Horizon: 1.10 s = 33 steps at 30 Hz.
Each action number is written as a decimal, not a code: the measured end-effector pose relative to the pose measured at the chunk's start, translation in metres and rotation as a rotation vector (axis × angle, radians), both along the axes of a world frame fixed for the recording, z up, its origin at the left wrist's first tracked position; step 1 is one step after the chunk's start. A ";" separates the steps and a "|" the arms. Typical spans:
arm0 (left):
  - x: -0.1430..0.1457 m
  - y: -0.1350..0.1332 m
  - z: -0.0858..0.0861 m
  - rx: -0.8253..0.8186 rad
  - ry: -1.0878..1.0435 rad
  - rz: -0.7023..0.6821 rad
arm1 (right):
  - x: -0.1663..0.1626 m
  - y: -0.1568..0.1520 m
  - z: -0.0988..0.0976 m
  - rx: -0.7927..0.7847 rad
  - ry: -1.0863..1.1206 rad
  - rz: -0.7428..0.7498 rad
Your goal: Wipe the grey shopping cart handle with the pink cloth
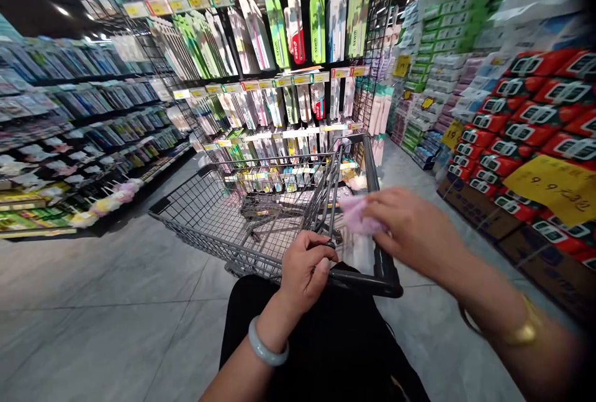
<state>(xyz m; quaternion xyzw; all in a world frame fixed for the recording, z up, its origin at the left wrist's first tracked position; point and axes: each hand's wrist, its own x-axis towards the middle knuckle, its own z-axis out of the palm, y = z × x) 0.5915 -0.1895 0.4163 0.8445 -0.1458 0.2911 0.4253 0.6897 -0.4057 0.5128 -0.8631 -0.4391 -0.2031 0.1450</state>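
Note:
A grey wire shopping cart (209, 206) with a black handlebar (372, 169) stands tilted across the view in front of me. My left hand (307, 268), a pale bangle on its wrist, is closed with its fingers curled round a bar of the cart frame near the handle. In my right hand (407, 225) I pinch a pale pink-purple cloth (358, 214), held over the inner side of the handlebar. This hand is slightly blurred by motion. Whether the cloth touches the bar, I cannot tell.
Ahead stands a wire display rack (298, 73) hung with packaged toothbrushes and price tags. To the right, red packs (526, 116) are stacked on cardboard boxes (544, 265) behind a yellow price sign (554, 185). Shelves of goods (93, 116) line the left over a grey tiled floor (107, 315).

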 end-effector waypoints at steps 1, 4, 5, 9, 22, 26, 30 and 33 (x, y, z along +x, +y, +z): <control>0.000 0.000 0.000 0.004 0.001 0.001 | 0.008 0.000 0.000 0.002 -0.002 -0.061; -0.001 0.001 0.001 0.019 0.011 0.001 | 0.023 -0.001 0.003 -0.036 0.043 -0.038; -0.001 0.001 0.001 0.024 0.015 0.000 | 0.023 -0.001 0.005 -0.072 0.063 0.038; -0.004 0.001 0.004 0.022 0.025 0.023 | 0.023 0.009 0.017 -0.216 0.094 0.135; -0.025 0.001 0.010 0.031 0.041 0.012 | 0.010 0.033 0.023 -0.442 -0.022 0.032; -0.042 0.007 0.012 0.024 0.044 -0.020 | -0.009 0.028 0.022 -0.417 -0.036 0.068; -0.056 0.013 0.014 0.037 0.067 -0.031 | -0.024 0.028 0.017 -0.364 -0.038 0.101; -0.062 0.016 0.016 0.039 0.061 -0.050 | -0.030 0.026 0.015 -0.329 -0.025 0.115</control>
